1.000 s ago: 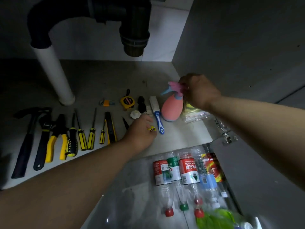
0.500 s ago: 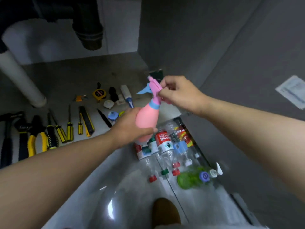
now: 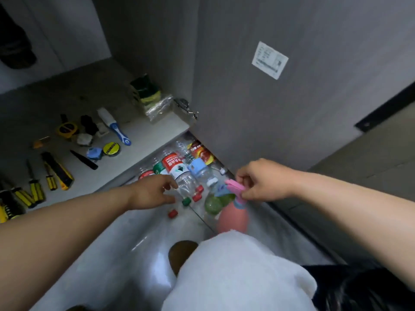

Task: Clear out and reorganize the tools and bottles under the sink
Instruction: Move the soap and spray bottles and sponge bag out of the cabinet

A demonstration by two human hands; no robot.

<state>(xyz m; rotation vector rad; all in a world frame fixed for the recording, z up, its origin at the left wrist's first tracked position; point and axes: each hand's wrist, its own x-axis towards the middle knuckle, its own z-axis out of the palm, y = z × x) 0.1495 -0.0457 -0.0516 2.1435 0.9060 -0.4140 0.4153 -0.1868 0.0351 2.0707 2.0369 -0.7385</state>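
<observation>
Down on the floor before the open cabinet, the right hand (image 3: 267, 182) pinches the pink spray bottle (image 3: 233, 215) by its trigger head, right beside a green bottle (image 3: 213, 204). The left hand (image 3: 152, 191) hovers over the row of clear plastic bottles (image 3: 178, 170), fingers loose, gripping nothing. Yellow-handled tools (image 3: 36, 189) lie lined up on the cabinet shelf (image 3: 143, 135).

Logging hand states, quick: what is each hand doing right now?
Left hand: open, holding nothing, fingers by the clear plastic bottles.
Right hand: closed on the pink plastic spray bottle, pinching its head.
</observation>
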